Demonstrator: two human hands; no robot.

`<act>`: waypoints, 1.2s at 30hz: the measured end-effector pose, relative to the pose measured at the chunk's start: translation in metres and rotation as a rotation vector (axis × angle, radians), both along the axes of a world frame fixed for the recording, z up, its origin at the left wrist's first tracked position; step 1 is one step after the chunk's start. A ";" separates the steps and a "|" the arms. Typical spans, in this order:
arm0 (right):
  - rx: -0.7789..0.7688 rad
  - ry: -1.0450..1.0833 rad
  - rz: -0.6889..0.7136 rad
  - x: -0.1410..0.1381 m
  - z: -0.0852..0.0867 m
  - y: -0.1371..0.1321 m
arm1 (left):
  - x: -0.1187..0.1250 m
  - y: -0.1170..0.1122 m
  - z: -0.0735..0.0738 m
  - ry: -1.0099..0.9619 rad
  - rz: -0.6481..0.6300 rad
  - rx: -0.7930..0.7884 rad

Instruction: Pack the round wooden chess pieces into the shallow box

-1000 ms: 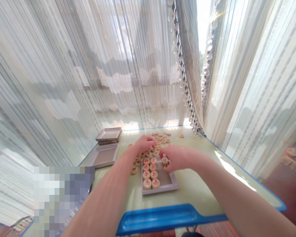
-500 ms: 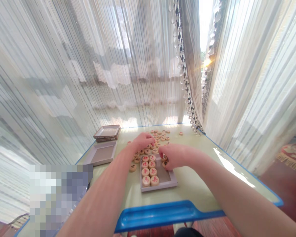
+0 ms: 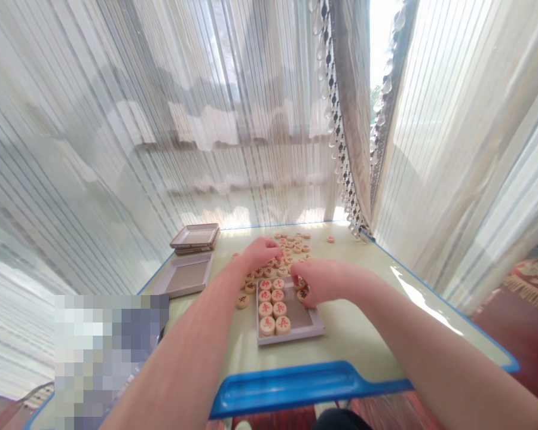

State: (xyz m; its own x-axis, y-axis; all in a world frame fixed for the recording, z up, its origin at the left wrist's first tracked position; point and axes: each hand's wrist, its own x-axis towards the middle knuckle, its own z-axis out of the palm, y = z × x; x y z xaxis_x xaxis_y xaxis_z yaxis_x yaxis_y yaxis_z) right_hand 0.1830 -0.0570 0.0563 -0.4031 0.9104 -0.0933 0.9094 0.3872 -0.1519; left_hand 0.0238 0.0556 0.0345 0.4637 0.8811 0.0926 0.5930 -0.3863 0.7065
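Note:
A shallow grey tray (image 3: 312, 329) lies in the middle of the pale green table (image 3: 363, 334), holding rows of round wooden chess pieces (image 3: 272, 310) with red characters. My right hand (image 3: 325, 282) is curled over the tray's far right corner, its fingers pinched on a piece there. My left hand (image 3: 260, 252) reaches further back, fingers bent down onto the loose scatter of pieces (image 3: 291, 246) behind the tray; what it holds is hidden.
An empty grey tray (image 3: 186, 276) and a stacked pair of trays (image 3: 195, 236) sit at the left. A blue plastic rim (image 3: 291, 385) edges the table's near side. Sheer curtains hang close behind and to the right. A blurred patch covers the near left.
Both hands stay in nearly the same places; my left hand shifts slightly over the loose pieces and my right hand keeps working at the tray's far corner. The view drifts a little.

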 end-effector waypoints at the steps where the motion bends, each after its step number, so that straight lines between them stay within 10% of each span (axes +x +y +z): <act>1: -0.011 0.005 0.005 0.000 0.001 0.000 | 0.000 0.000 0.000 -0.005 -0.001 0.000; 36: 0.212 0.159 0.123 -0.017 -0.013 0.017 | -0.001 0.004 -0.005 -0.035 -0.007 0.011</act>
State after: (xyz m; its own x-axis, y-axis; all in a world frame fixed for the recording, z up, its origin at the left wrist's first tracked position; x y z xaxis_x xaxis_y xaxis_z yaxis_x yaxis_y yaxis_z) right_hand 0.1661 -0.0402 0.0433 -0.5058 0.8463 0.1673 0.8249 0.5312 -0.1931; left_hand 0.0231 0.0599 0.0292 0.4662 0.8766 0.1189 0.5648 -0.3984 0.7227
